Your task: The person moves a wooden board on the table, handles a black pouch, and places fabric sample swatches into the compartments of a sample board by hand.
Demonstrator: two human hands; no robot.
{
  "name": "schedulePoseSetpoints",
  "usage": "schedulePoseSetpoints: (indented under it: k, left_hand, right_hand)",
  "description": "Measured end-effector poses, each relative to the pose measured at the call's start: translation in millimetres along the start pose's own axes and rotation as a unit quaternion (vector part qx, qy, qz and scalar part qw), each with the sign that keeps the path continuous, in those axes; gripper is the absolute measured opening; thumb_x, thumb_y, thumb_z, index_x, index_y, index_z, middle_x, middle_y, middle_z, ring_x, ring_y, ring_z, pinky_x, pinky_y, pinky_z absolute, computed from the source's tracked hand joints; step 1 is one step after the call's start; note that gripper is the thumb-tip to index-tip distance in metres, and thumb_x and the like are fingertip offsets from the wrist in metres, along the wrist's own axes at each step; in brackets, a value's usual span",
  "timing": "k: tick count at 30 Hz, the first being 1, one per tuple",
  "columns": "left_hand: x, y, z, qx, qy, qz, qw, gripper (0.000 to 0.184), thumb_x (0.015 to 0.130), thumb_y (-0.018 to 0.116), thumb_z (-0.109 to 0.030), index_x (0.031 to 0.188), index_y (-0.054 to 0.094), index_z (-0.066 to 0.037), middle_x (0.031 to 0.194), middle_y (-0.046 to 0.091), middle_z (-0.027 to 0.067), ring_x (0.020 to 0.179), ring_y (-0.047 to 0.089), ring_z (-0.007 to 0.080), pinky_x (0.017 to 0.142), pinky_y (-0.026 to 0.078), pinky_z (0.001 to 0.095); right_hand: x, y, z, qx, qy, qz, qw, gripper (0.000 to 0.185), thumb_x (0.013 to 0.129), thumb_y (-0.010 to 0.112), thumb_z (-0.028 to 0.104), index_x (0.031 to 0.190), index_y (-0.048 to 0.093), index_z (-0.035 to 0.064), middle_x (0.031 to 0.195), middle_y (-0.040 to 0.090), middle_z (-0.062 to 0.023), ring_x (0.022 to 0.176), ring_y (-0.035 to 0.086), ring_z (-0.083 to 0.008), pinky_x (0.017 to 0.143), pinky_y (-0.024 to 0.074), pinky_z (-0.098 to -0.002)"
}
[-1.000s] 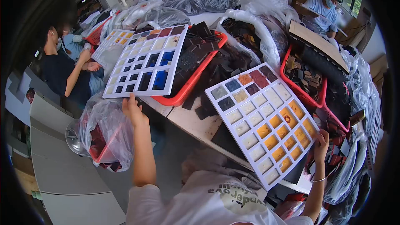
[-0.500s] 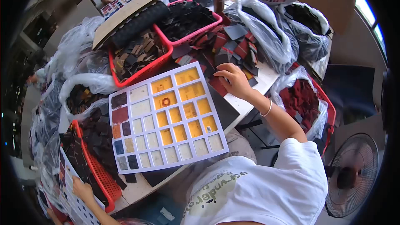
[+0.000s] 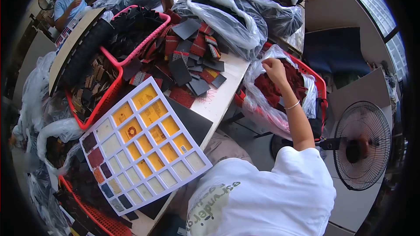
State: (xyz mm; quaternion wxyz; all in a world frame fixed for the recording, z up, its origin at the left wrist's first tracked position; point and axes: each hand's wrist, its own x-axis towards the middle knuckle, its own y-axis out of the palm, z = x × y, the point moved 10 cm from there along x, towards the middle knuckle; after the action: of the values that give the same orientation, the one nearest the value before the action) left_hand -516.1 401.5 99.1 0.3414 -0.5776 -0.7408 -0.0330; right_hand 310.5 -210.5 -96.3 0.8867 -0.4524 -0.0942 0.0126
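Observation:
My right hand [image 3: 276, 71], with a bracelet on the wrist, is above a plastic-lined red basket [image 3: 302, 65] of dark red pieces [image 3: 291, 85]. Its fingers are curled together; whatever they may hold is too small to make out. My left hand is out of sight. In front of my white shirt lies a white sample board [image 3: 127, 126] with a grid of square recesses. Coloured swatches fill its left-hand column and some recesses beside it; others show yellow or off-white bottoms. Red and grey sample pieces [image 3: 186, 67] are heaped on the table beyond the board.
A pink basket [image 3: 142, 52] of black pieces and a red basket [image 3: 113, 85] of brown pieces stand behind the board. Clear plastic bags [image 3: 227, 22] line the table [image 3: 236, 67]. A fan [image 3: 361, 146] stands at right. A masked person [image 3: 72, 0] sits at the far left.
My right hand has moved from the heap of pieces on the table to the basket of dark red pieces. The view has swung right, and another person's hand at lower left has left it.

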Motion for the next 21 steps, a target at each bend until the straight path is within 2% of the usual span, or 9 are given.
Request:
schedulePoseSetpoints:
  k: [3,4,5,8,11,16,18,19,21]
  left_hand:
    - [-24.8,46.4,47.5,-0.175,-0.199,0.063,0.962,0.028,0.091,0.066,-0.017,0.114,0.062,-0.002,0.093,0.063,0.0029,0.07,0.056,0.0123,0.061,0.046,0.0273]
    - [-34.9,79.2,52.5,-0.204,-0.229,0.145,0.941,0.036,0.094,0.065,-0.019,0.126,0.058,-0.003,0.103,0.062,-0.0014,0.073,0.054,0.0064,0.063,0.044,0.019]
    - [-57.1,112.2,26.7,-0.213,-0.273,0.154,0.926,0.035,0.094,0.065,-0.019,0.124,0.059,-0.003,0.1,0.062,-0.0008,0.072,0.054,0.0064,0.064,0.042,0.0173]
    - [-88.8,186.4,8.2,-0.254,-0.324,0.232,0.881,0.033,0.095,0.063,-0.018,0.124,0.059,-0.002,0.096,0.063,-0.0005,0.072,0.051,0.0054,0.062,0.037,0.0196]
    - [-105.4,228.8,-3.2,-0.265,-0.326,0.304,0.855,0.028,0.096,0.061,-0.018,0.119,0.061,-0.003,0.1,0.067,0.0011,0.078,0.054,0.0071,0.07,0.039,0.0239]
    - [-94.2,229.4,23.8,-0.241,-0.274,0.259,0.894,0.019,0.097,0.056,-0.011,0.11,0.06,0.003,0.106,0.066,0.0098,0.098,0.061,0.0141,0.09,0.045,0.0271]
    - [-98.1,226.6,55.0,-0.27,-0.29,0.216,0.892,0.021,0.098,0.055,-0.012,0.113,0.057,0.003,0.108,0.064,0.0101,0.1,0.061,0.0155,0.092,0.045,0.0276]
    - [-101.3,222.9,58.4,-0.284,-0.3,0.198,0.889,0.021,0.098,0.054,-0.012,0.113,0.056,0.001,0.109,0.064,0.0097,0.1,0.061,0.0157,0.092,0.045,0.0288]
    - [-110.3,221.3,61.6,-0.311,-0.317,0.167,0.88,0.021,0.099,0.053,-0.014,0.115,0.055,-0.001,0.11,0.063,0.009,0.1,0.061,0.0161,0.092,0.044,0.0313]
  right_hand:
    - [-1.7,25.8,54.5,0.126,-0.079,0.033,0.988,0.02,0.085,0.066,0.017,0.099,0.072,0.004,0.089,0.072,-0.0136,0.083,0.07,-0.0243,0.078,0.0527,-0.0345]
    - [-4.0,38.1,79.5,0.163,-0.104,0.051,0.98,0.02,0.085,0.066,0.017,0.099,0.072,0.0039,0.088,0.072,-0.0135,0.083,0.07,-0.024,0.077,0.0524,-0.0339]
    - [1.6,53.0,100.2,0.161,-0.121,0.062,0.978,0.02,0.088,0.067,0.02,0.098,0.071,0.0028,0.089,0.072,-0.0134,0.082,0.069,-0.0232,0.077,0.0518,-0.0328]
    - [35.4,95.2,132.0,0.104,-0.12,0.016,0.987,0.051,0.085,0.073,0.034,0.121,0.06,-0.0001,0.098,0.071,-0.0172,0.082,0.069,-0.0226,0.075,0.0522,-0.0335]
    - [67.6,157.0,125.3,0.195,-0.06,0.156,0.966,0.081,0.08,0.078,0.039,0.135,0.043,-0.0081,0.095,0.069,-0.0178,0.08,0.068,-0.0192,0.069,0.0525,-0.03]
    - [66.7,158.3,127.9,0.183,-0.114,0.17,0.961,0.066,0.081,0.079,0.027,0.129,0.05,-0.0069,0.094,0.068,-0.0111,0.084,0.065,-0.0156,0.071,0.0502,-0.0271]
    - [57.3,149.8,143.1,0.235,-0.229,0.131,0.935,0.059,0.082,0.078,0.023,0.127,0.052,-0.0057,0.096,0.067,-0.0097,0.085,0.063,-0.0152,0.078,0.0492,-0.0264]
    - [57.2,153.1,139.7,0.225,-0.2,0.158,0.94,0.052,0.084,0.074,0.013,0.13,0.053,-0.0004,0.108,0.063,-0.0089,0.09,0.059,-0.0137,0.084,0.0473,-0.0256]
    - [47.6,147.3,156.2,0.195,-0.288,0.151,0.925,0.049,0.085,0.07,0.008,0.131,0.054,0.0033,0.117,0.058,-0.0078,0.092,0.057,-0.0134,0.084,0.047,-0.0254]
